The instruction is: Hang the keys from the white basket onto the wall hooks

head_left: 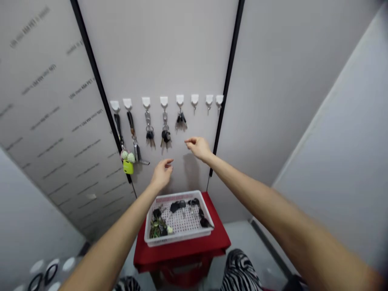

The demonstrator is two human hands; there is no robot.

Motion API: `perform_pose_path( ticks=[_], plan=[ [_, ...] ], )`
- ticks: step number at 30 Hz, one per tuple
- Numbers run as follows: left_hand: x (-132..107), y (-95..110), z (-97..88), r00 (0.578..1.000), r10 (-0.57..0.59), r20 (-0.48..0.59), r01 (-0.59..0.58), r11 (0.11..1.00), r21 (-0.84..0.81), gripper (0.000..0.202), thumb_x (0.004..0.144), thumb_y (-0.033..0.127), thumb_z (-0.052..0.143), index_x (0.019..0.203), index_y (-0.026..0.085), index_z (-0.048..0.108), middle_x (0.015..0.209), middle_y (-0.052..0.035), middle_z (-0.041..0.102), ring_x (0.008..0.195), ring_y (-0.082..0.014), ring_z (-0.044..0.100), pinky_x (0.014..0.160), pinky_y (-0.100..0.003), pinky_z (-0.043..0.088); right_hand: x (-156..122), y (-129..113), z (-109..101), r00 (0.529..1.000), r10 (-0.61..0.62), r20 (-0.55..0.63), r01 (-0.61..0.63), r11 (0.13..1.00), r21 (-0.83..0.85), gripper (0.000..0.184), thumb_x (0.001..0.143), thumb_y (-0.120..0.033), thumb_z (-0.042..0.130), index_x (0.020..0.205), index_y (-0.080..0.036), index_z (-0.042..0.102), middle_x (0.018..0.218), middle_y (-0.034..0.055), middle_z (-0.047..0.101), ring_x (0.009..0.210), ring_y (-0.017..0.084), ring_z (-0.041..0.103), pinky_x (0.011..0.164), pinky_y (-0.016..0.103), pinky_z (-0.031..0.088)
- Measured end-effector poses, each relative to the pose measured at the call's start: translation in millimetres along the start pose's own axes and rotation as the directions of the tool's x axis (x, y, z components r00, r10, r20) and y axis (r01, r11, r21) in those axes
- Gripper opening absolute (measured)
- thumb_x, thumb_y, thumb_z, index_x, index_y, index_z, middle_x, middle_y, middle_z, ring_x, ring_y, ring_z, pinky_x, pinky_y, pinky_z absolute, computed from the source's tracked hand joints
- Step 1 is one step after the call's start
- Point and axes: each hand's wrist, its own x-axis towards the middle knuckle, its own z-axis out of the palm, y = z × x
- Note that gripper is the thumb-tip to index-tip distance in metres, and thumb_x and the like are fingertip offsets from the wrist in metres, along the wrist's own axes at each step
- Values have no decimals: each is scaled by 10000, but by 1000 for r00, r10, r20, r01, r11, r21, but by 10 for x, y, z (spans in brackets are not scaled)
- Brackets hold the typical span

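My right hand (198, 148) is raised in front of the wall, just below and right of a small bunch of dark-headed keys (181, 118) on a hook. Its thumb and fingers are curved loosely towards each other, with nothing visible between them. Lower and to the left is my left hand (163, 173), thumb and forefinger slightly apart and holding nothing. Above it hang a key ring (165, 135) and another bunch of keys (150, 134), both on metal clips. Further left are a strap keychain with a folding key (137, 151) and one with a lime-green tag (128, 166).
Several white hooks (194, 98) line the wall; the three at the right carry no keys. Below, a white basket (178, 235) with keys and keychains (158, 227) stands on a red box (218, 234). Black-handled scissors (51, 274) lie at the lower left.
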Motion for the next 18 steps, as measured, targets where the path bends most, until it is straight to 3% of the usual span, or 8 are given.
perform_pose_path(
  ticks=[2,4,6,10,18],
  plan=[
    [-240,-313,79,995,-74,71,72,997,31,283,631,121,419,894,122,522,899,-69,560,799,-121,506,772,-267,363,-359,256,199,975,-11,221,17,1000,-23,238,630,-161,412,790,-100,576,750,54,605,648,92,529,618,188,389],
    [-472,-581,151,980,-141,141,130,988,84,266,634,119,410,869,116,535,896,-77,566,805,-126,506,768,-261,362,-715,494,387,909,4,417,35,996,-85,229,615,-139,420,769,-100,584,745,57,608,649,97,532,610,178,382],
    [-656,-773,205,962,-177,207,147,977,154,265,628,107,409,857,118,542,891,-74,572,809,-127,505,765,-252,358,-1000,680,532,846,20,533,93,978,-185,230,603,-131,419,757,-121,590,712,47,611,630,106,532,588,182,374],
    [-835,-912,278,936,-200,290,112,949,294,293,609,100,419,875,141,534,889,-57,575,824,-134,499,771,-250,344,-1263,843,672,818,64,572,194,905,-379,228,604,-136,410,740,-164,590,734,42,606,688,133,525,597,201,350],
    [-858,-864,452,933,-144,329,-21,893,450,340,602,112,401,922,130,514,950,-84,541,908,-162,454,798,-246,310,-1273,772,831,812,99,576,229,852,-470,251,682,-255,374,838,-213,566,854,46,588,795,156,512,640,223,336]
  ],
)
